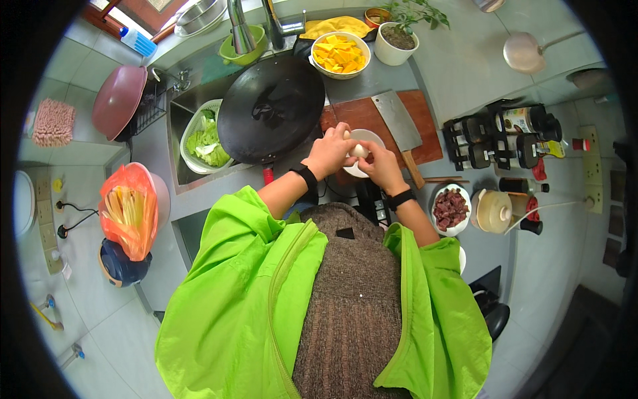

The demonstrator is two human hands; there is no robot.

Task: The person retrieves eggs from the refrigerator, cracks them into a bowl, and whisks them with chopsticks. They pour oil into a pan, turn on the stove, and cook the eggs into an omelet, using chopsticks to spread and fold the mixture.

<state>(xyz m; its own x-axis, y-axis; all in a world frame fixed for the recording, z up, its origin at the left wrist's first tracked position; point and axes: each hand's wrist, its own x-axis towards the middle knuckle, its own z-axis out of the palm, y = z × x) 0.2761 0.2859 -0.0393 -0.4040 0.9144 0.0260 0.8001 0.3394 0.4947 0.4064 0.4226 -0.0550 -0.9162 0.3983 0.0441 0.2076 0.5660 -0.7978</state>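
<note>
Over a white bowl (375, 138), my left hand (329, 151) and my right hand (381, 166) meet at a small whitish object (358, 150), which looks like a peeled garlic clove or small egg. The fingers of both hands touch it from either side. Another pale piece shows between the fingers of my left hand. The bowl stands at the near part of a reddish wooden cutting board (428, 137). A cleaver (398, 121) with a wooden handle lies on the board, right of the bowl.
A black wok (271, 109) rests over the sink's edge, beside a basket of lettuce (207, 142). Behind are a bowl of orange chunks (341, 54) and a potted plant (397, 44). At right stand a plate of diced dark red meat (450, 209), a lidded pot (492, 211) and a spice rack (491, 139).
</note>
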